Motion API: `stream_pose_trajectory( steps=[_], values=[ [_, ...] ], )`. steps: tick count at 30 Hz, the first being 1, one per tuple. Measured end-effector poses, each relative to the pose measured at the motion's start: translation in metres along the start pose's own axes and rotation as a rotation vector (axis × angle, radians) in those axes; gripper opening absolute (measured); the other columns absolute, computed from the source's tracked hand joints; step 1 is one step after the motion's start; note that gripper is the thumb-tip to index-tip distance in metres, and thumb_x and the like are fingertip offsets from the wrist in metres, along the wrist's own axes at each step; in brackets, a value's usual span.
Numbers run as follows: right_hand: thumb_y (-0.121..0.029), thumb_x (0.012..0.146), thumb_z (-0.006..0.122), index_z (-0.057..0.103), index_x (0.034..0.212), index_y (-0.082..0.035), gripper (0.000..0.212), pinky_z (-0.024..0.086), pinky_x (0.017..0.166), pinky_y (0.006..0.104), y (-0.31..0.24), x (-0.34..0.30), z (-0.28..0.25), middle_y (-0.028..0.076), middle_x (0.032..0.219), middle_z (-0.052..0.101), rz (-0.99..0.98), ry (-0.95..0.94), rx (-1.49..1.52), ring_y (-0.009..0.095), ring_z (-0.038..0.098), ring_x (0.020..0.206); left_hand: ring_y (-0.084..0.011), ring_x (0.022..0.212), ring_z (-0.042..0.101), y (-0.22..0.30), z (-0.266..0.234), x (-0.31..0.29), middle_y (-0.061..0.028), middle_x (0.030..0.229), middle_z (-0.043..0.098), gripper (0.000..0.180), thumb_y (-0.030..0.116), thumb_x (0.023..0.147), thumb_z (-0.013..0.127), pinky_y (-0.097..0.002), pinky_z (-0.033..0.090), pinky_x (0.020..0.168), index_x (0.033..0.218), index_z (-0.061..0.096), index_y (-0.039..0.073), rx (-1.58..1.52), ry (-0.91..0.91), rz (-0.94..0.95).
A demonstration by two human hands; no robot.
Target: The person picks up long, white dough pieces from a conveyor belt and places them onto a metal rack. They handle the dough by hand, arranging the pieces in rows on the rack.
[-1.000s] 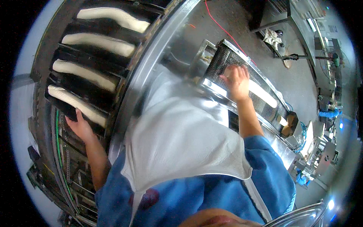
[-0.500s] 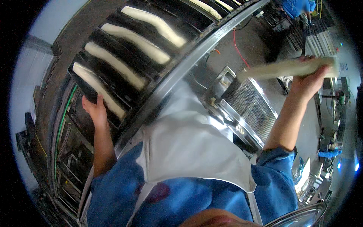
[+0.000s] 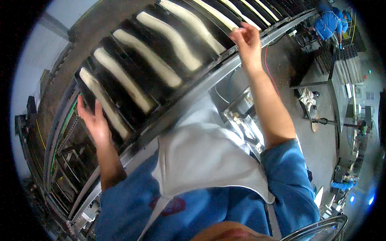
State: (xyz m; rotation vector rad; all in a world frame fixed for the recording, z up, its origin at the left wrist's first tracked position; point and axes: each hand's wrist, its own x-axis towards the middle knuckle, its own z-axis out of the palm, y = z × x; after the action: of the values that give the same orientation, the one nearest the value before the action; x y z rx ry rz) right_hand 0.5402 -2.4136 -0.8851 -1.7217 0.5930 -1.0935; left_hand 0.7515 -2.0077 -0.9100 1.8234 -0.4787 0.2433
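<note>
Long pale dough strips lie side by side in dark slotted trays. My left hand (image 3: 94, 120) is open, its thumb and fingers apart, at the near-left corner beside the leftmost dough strip (image 3: 103, 102). My right hand (image 3: 248, 42) reaches across the tray edge with its fingers bent and thumb drawn in. Its fingertips meet the near end of a dough strip (image 3: 215, 14) farther up the row. Between the hands lie several more strips, among them a curved dough strip (image 3: 171, 38) and another dough strip (image 3: 197, 26).
A metal rail (image 3: 225, 70) runs along the trays' near side, against my white apron (image 3: 201, 160). Right of it are a shiny metal frame (image 3: 245, 116), a red cord (image 3: 265, 66) and a table (image 3: 341, 96). Two people in blue (image 3: 329, 26) stand at the far right.
My right hand has swung left from the right side to the trays; the dough strip it carried is no longer in the air. More strips show in the row. My left hand stays open at the corner.
</note>
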Motion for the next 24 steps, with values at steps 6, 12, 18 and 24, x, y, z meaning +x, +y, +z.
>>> stream_pose_trajectory(
  steps=[6, 12, 18, 24],
  values=[
    [-0.010, 0.087, 0.062, 0.062, 0.106, -0.005, 0.019, 0.051, 0.078, 0.0280, -0.011, -0.004, 0.033, 0.007, 0.100, 0.062, -0.235, -0.298, -0.446, 0.015, 0.062, 0.092, -0.0238, 0.132, 0.029, 0.023, 0.003, 0.006, -0.0115, 0.142, 0.032, 0.059, 0.009, 0.088, 0.061, -0.0411, 0.016, 0.111, 0.139, 0.032, 0.003, -0.168, -0.040, -0.039],
    [-0.008, 0.086, 0.062, 0.063, 0.103, -0.004, 0.018, 0.050, 0.077, 0.0274, -0.013, -0.051, -0.043, 0.009, 0.096, 0.062, -0.134, -0.216, -0.525, 0.018, 0.063, 0.091, -0.0240, 0.130, 0.032, 0.031, 0.018, -0.002, -0.0114, 0.141, 0.034, 0.056, 0.005, 0.087, 0.060, -0.0415, 0.019, 0.109, 0.137, 0.036, 0.005, 0.025, -0.106, 0.160],
    [-0.027, 0.081, 0.068, 0.055, 0.118, -0.007, 0.043, 0.038, 0.098, 0.0444, 0.026, -0.191, -0.226, 0.016, 0.122, 0.054, 0.166, 0.088, -1.258, 0.036, 0.048, 0.116, -0.0231, 0.133, 0.029, 0.038, 0.032, -0.007, -0.0096, 0.143, 0.033, 0.053, 0.002, 0.088, 0.056, -0.0434, 0.012, 0.112, 0.137, 0.035, 0.004, -0.089, -0.190, 0.047],
    [-0.047, 0.084, 0.060, 0.051, 0.123, -0.009, 0.055, 0.028, 0.104, 0.0539, 0.022, -0.275, -0.250, 0.009, 0.126, 0.052, 0.302, -0.043, -1.525, 0.030, 0.049, 0.115, -0.0259, 0.135, 0.026, 0.080, 0.065, -0.001, -0.0112, 0.145, 0.030, 0.057, 0.009, 0.089, 0.057, -0.0467, 0.015, 0.111, 0.139, 0.032, 0.004, 0.017, -0.358, 0.183]
  ],
)
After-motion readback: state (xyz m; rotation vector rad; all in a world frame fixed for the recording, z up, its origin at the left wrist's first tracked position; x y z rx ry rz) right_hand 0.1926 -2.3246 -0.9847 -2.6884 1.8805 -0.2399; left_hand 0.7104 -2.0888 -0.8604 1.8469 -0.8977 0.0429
